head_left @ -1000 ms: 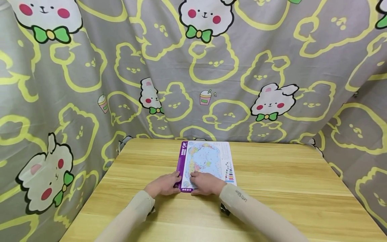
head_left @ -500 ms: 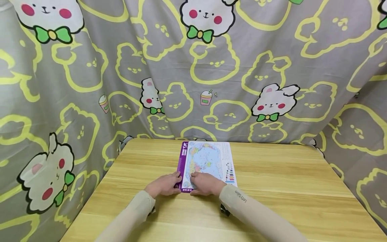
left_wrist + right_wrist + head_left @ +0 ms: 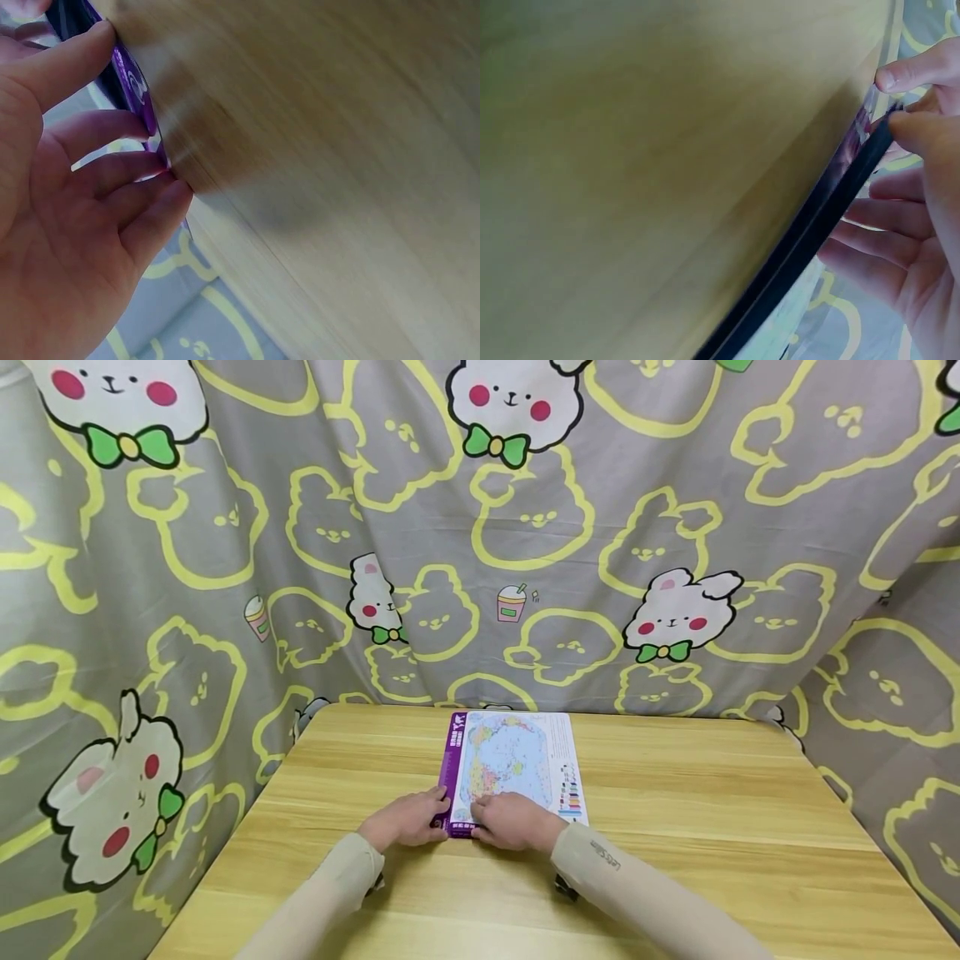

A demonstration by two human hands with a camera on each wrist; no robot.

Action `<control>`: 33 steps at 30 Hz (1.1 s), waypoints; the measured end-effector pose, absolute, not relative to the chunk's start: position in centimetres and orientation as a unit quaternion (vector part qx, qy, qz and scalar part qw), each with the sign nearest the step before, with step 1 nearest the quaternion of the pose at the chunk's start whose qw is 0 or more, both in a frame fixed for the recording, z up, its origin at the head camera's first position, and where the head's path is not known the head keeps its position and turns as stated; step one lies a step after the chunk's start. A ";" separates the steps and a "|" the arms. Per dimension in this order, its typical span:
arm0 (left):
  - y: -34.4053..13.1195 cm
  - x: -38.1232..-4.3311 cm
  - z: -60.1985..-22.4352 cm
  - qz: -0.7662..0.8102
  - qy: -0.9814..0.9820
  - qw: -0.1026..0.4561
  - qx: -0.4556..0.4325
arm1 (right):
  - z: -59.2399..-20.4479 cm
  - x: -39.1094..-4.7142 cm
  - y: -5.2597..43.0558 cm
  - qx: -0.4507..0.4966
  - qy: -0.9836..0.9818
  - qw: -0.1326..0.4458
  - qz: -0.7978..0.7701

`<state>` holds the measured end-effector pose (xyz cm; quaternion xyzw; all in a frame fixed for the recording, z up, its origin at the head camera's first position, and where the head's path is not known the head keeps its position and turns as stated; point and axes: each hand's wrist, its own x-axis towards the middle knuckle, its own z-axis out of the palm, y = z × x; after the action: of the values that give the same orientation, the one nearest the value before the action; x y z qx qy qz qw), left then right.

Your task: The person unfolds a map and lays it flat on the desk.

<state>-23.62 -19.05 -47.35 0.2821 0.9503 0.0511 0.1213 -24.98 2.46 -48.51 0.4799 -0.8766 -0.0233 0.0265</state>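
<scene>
A flat world map board (image 3: 517, 747) with a purple left border lies on the wooden table, its near edge in front of both hands. In the right wrist view its dark edge (image 3: 802, 251) shows two layers with a narrow gap between them. My right hand (image 3: 513, 821) grips the near edge of the upper layer, thumb at the rim and fingers over the printed face. My left hand (image 3: 405, 818) holds the near left corner. In the left wrist view its thumb and bent fingertips (image 3: 176, 196) rest against the purple edge (image 3: 135, 82).
The wooden table (image 3: 712, 827) extends to both sides of the board. A grey curtain (image 3: 420, 510) with yellow outlines and white rabbits hangs behind the table and along its sides.
The near edge of the board's upper layer has risen slightly, and the purple front looks thicker. My right hand has shifted a little with it. My left hand stays in place.
</scene>
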 end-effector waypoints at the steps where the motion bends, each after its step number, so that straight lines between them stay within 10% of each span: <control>1: -19.0 -23.6 -47.3 0.050 0.950 0.121 0.282 | -48.4 -24.9 2.5 0.480 -0.876 0.031 -0.022; 33: -18.4 -23.4 -47.4 0.045 0.957 0.124 0.259 | -45.1 -23.7 4.2 0.484 -0.865 0.130 -0.024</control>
<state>-23.38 -18.43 -47.42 0.2591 0.9568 0.0451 0.1242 -23.72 4.25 -45.08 0.4835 -0.8652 -0.0241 0.1304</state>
